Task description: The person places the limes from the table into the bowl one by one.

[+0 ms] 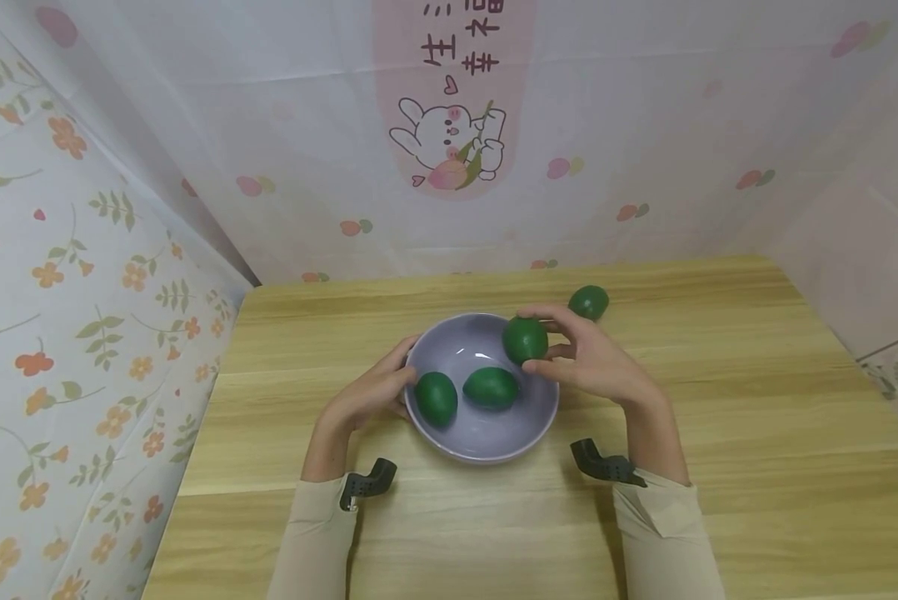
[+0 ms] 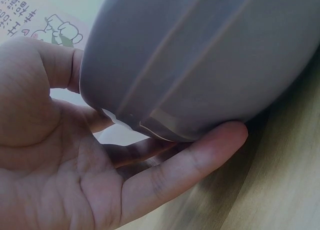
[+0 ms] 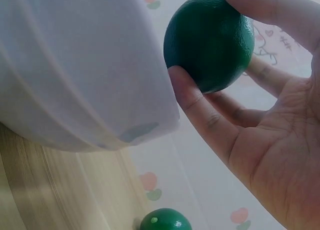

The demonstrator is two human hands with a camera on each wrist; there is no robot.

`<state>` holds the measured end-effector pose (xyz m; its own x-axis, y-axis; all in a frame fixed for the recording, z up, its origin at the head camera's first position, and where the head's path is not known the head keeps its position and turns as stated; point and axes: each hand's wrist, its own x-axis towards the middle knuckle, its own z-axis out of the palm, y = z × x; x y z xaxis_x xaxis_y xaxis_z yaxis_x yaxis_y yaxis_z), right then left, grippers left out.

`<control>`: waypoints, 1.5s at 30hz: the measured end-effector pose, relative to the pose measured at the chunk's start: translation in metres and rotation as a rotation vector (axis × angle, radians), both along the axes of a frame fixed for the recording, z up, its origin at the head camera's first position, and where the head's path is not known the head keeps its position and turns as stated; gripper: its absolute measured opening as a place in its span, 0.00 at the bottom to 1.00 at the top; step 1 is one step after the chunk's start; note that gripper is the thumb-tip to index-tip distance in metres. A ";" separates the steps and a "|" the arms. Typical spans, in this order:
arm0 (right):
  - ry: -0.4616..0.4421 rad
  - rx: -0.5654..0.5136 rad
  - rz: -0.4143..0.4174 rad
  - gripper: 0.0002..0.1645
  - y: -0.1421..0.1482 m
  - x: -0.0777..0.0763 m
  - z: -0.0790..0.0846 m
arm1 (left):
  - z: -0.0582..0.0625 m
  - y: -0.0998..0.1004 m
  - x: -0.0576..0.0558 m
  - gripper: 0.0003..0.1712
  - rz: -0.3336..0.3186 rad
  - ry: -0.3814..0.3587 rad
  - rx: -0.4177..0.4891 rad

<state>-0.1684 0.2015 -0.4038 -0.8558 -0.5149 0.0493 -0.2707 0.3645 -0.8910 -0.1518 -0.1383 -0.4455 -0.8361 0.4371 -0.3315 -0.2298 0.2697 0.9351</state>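
Lavender bowl (image 1: 486, 442): between the hands, two green fruits (image 1: 436, 399) inside.
Left hand (image 1: 374, 387): curled round the outside, thumb at rim, probably to steady it.
Right hand (image 1: 595, 357): half closed, gripping a third fruit (image 1: 525, 340) by its sides, perhaps to leave its underside clear.
Fourth fruit (image 1: 589, 302): on the table (image 1: 749, 400), just beyond the right hand.

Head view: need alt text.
Right hand holds a green fruit at the right rim of a lavender bowl containing two similar fruits; left hand grips its left side. A fourth fruit lies on the table.

Forearms (image 1: 317, 529) extended, left fingers (image 2: 185, 170) and right fingers (image 3: 207, 115) curve inward.
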 end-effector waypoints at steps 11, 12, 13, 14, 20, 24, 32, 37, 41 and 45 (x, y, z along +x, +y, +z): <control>-0.011 -0.015 0.024 0.42 -0.006 0.002 0.000 | -0.002 -0.001 0.000 0.45 -0.004 0.000 0.006; -0.011 -0.015 0.025 0.43 -0.006 0.002 0.001 | -0.001 -0.001 0.000 0.45 -0.004 0.000 0.007; -0.010 -0.016 0.028 0.43 -0.007 0.002 0.001 | -0.001 -0.001 0.000 0.45 -0.004 -0.001 0.008; -0.010 -0.016 0.030 0.43 -0.007 0.002 0.001 | -0.001 -0.001 0.000 0.45 -0.005 -0.002 0.011; 0.011 -0.023 0.043 0.42 -0.012 0.002 0.004 | -0.001 0.000 -0.001 0.45 -0.003 -0.007 0.017; 0.021 -0.022 0.053 0.42 -0.015 0.002 0.004 | -0.001 0.000 -0.001 0.45 -0.004 -0.006 0.014; 0.041 -0.003 0.060 0.42 -0.022 0.004 0.003 | -0.001 0.000 0.000 0.45 -0.002 -0.009 0.017; 0.057 0.013 0.077 0.42 -0.027 0.006 0.003 | -0.002 0.000 0.001 0.45 0.001 -0.020 0.017; 0.050 0.022 0.088 0.42 -0.031 0.007 0.004 | -0.002 0.000 0.000 0.45 0.000 -0.015 0.020; 0.062 0.057 0.085 0.42 -0.033 0.007 0.005 | -0.001 0.000 0.000 0.45 -0.006 -0.001 0.018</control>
